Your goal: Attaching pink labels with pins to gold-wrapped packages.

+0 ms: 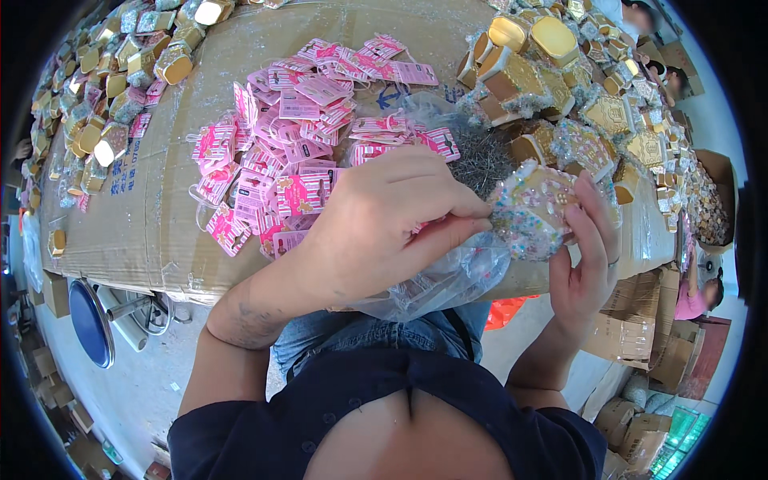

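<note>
My right hand grips a gold ornament covered with small pastel beads and glitter, holding it just above the table's near edge. Against the ornament's left side, my left hand is pinched with thumb and forefinger. What sits between those fingertips is too small to make out; a bit of pink shows inside the curled fingers. Just beyond the ornament lies a heap of thin dark metal pins on clear plastic. Pink-and-white striped hang tags with loops are piled to the left of my left hand. A clear plastic bag hangs beneath my hands.
Brown cardboard covers the table. More gold, glittery ornaments are heaped at the right, and another pile of ornaments lies at the far left. A blue round stool stands on the floor at left; cardboard boxes stand at right.
</note>
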`<move>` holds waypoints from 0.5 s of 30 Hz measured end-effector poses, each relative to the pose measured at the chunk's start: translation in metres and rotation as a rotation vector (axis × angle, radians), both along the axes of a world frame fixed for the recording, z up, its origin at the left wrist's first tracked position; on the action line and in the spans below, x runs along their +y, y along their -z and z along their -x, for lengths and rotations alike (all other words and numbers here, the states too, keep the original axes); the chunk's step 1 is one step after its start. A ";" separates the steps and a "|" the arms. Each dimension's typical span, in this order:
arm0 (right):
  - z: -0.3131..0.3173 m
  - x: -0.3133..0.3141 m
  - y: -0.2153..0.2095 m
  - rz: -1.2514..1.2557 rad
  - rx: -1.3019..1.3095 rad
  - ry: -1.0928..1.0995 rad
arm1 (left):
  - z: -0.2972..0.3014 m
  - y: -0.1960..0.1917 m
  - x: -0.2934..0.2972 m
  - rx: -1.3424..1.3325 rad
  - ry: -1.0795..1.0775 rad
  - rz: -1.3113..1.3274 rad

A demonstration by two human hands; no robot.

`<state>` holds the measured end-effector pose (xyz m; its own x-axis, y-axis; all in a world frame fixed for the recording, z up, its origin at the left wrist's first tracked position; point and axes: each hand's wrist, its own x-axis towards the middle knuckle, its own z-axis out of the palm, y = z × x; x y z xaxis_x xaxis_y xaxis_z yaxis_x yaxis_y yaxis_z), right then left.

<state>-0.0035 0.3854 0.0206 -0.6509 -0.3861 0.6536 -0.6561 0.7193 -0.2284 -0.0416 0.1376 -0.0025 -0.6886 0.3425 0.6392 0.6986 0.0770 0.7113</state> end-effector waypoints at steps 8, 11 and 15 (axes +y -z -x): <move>-0.001 0.004 0.011 0.189 -0.128 -0.055 | 0.000 0.004 0.004 -0.134 0.079 -0.079; 0.000 0.002 0.010 0.211 -0.140 -0.070 | -0.001 0.004 0.002 -0.268 0.115 -0.097; 0.001 0.001 0.005 0.188 -0.179 -0.107 | 0.005 0.003 -0.003 -0.176 0.095 0.039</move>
